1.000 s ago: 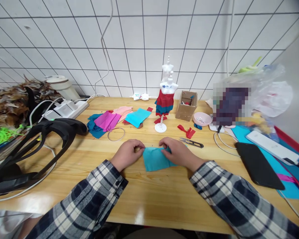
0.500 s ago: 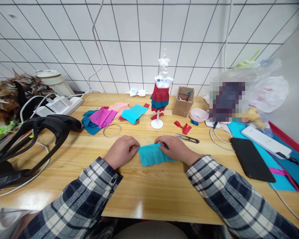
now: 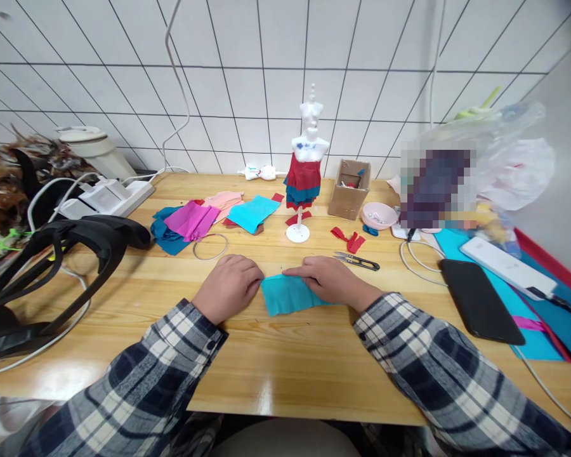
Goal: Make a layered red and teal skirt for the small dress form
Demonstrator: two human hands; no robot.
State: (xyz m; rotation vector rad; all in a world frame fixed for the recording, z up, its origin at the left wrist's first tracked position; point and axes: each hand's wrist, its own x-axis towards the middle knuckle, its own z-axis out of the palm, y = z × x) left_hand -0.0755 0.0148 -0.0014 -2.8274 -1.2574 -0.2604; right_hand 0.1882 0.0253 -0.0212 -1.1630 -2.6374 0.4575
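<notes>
A small turquoise cloth lies on the table in front of me, with a narrow fold along its upper edge. My left hand is closed at its upper left corner, thumb and fingers pressed together on the fabric. My right hand rests over the right part of the cloth. Its index finger is stretched out flat along the folded edge, and its other fingers are partly hidden beneath. Thread snips lie just beyond my right hand. A wire ring lies beyond my left hand.
A white mini dress form in a red and blue skirt stands behind the cloth. Coloured fabric pieces lie left of it; a cardboard box and pink bowl stand right. A black headset and phone flank my arms.
My right index finger has straightened and reached left along the cloth's upper edge, where it was pinching before. My left hand stays at the corner. The view has shifted slightly.
</notes>
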